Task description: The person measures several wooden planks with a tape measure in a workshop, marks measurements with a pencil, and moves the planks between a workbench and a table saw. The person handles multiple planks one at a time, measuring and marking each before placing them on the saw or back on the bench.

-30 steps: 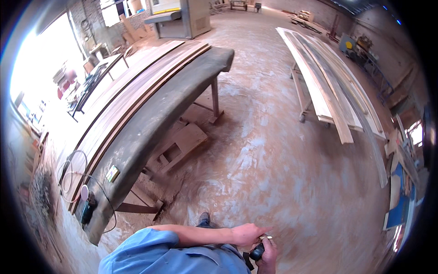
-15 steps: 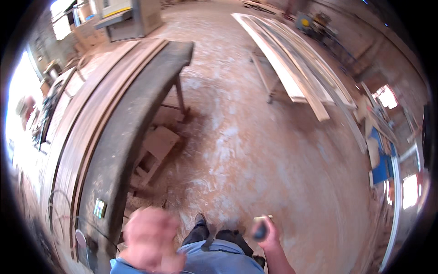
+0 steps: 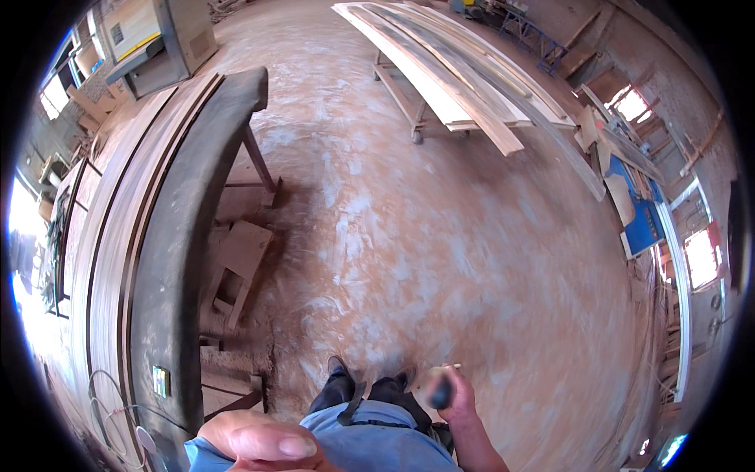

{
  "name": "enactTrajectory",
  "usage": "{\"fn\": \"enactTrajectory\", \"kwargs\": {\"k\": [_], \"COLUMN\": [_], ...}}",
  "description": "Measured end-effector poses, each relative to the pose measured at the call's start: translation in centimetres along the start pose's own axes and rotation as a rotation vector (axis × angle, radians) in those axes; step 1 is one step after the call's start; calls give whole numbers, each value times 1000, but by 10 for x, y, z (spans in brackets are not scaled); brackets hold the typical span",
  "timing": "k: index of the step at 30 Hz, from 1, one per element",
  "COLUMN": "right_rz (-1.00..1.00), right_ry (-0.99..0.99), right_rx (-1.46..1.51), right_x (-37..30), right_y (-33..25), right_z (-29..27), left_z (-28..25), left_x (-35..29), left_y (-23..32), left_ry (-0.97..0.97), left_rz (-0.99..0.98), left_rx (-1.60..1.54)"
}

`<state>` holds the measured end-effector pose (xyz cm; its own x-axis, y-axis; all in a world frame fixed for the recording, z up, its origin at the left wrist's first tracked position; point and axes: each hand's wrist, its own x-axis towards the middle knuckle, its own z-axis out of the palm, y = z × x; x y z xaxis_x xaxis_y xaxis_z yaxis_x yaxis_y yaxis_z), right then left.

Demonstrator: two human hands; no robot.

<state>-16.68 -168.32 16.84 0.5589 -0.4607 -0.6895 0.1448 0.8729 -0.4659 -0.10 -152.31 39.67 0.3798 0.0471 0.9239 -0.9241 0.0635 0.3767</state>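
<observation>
My left hand (image 3: 255, 440) is raised close at the lower edge, left of my blue shirt. Its thumb lies over what look like curled fingers, and whatever they hold, if anything, is hidden. In my right hand (image 3: 462, 397) is a small tool with a dark rounded handle (image 3: 441, 393) and a yellowish edge. It is held at hip height over the floor, and blur hides its exact kind. Nearest to my left hand is a dark-topped workbench (image 3: 177, 228) bearing long brown wooden boards (image 3: 110, 259). A small boxy item (image 3: 161, 381) sits on the bench top.
Pale planks (image 3: 448, 71) are stacked on a wheeled stand (image 3: 417, 135) ahead to the right. A wooden block-like stool (image 3: 240, 259) stands beside the bench. A large machine (image 3: 169, 39) is at the far left. Thin cables (image 3: 118, 409) loop near the bench's close end.
The view has shifted, so the bench and plank stack sit further left. My left hand has dropped lower in the picture. My right hand still holds the dark-handled tool.
</observation>
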Motion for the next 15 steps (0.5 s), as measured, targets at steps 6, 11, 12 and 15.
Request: {"fn": "enactTrajectory", "kwargs": {"k": [6, 11, 12, 15], "right_rz": [-68, -166, -159, -211], "right_ry": [91, 120, 74, 128], "right_rx": [145, 158, 182, 193], "right_x": [-4, 5, 6, -3], "right_y": [-33, -55, -61, -79], "right_z": [-47, -124, -137, -146], "left_z": [36, 106, 111, 126], "left_x": [-38, -61, -74, -103], "left_y": [-55, -72, -80, -91], "left_ry": [-606, -392, -313, -260], "left_rz": [-631, -1209, -1358, -1489], "left_rx": [-154, -215, -344, -571]}}
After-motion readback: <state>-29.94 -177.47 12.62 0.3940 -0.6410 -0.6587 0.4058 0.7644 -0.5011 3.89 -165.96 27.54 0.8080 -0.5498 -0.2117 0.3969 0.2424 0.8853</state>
